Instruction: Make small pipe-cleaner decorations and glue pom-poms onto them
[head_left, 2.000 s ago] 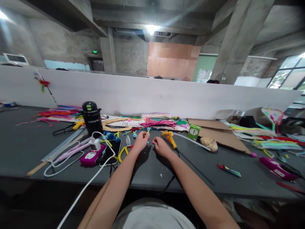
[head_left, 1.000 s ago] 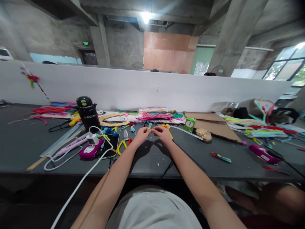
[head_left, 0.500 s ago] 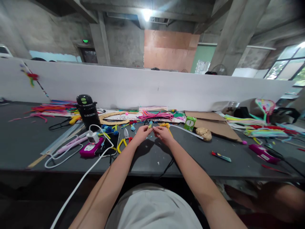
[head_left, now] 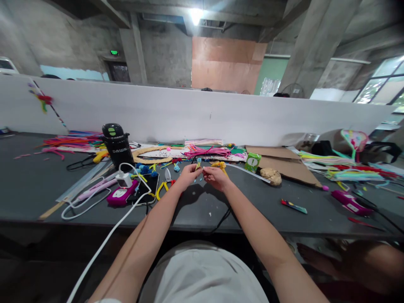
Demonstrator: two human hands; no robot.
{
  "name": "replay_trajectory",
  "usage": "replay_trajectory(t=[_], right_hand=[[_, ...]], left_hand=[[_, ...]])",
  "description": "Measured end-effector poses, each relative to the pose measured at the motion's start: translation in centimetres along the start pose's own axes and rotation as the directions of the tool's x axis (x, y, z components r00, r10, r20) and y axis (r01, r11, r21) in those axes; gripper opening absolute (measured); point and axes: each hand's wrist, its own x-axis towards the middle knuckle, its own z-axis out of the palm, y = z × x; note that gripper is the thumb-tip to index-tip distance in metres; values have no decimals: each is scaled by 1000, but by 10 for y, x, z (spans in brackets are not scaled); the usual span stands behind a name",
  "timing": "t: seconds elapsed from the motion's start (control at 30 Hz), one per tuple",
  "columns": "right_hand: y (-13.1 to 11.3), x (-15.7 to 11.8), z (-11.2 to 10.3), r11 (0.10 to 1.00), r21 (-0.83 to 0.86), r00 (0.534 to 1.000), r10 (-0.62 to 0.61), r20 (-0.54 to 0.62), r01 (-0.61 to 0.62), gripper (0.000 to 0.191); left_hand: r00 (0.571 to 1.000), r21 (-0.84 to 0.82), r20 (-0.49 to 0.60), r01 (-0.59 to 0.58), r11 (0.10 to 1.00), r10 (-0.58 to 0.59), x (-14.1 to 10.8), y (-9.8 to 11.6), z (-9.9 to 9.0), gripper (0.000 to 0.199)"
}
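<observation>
Over the middle of the dark table (head_left: 195, 214), my left hand (head_left: 188, 176) pinches a small yellow and light-blue fuzzy piece (head_left: 198, 163) between thumb and fingers. Close against it, my right hand (head_left: 216, 176) has its fingertips pressed together at the piece's lower end; whatever they grip is too small to make out. A yellow fuzzy item (head_left: 221, 166) lies just behind my right hand. Yellow-handled pliers (head_left: 163, 188) rest left of my left wrist. Blue crumbs are scattered around the hands.
At the left stand a black bottle (head_left: 117, 147) and a magenta power strip (head_left: 121, 194) with a white cable. Pink pipe cleaners (head_left: 206, 150) lie at the back. A green box (head_left: 253, 162), a beige lump (head_left: 270, 176), cardboard (head_left: 288, 168) and a cutter (head_left: 293, 206) are at the right.
The camera view has shifted slightly. Both hands stay together around the small piece, with only a slight change in the right fingers.
</observation>
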Motion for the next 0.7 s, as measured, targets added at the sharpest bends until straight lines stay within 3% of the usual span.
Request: replay_trajectory(t=[0.27, 0.43, 0.7], right_hand=[[-10, 2, -8, 978, -102, 964, -200, -175, 184, 37], [-12, 2, -17, 940, -244, 951, -279, -136, 241, 38], [-12, -3, -14, 663, -627, 857, -515, 14, 409, 30]], left_hand=[[988, -49, -38, 148, 988, -150, 6, -2, -2, 54], [993, 106, -86, 84, 991, -75, 7, -6, -4, 51], [997, 221, -80, 30, 975, -12, 6, -7, -3, 50]])
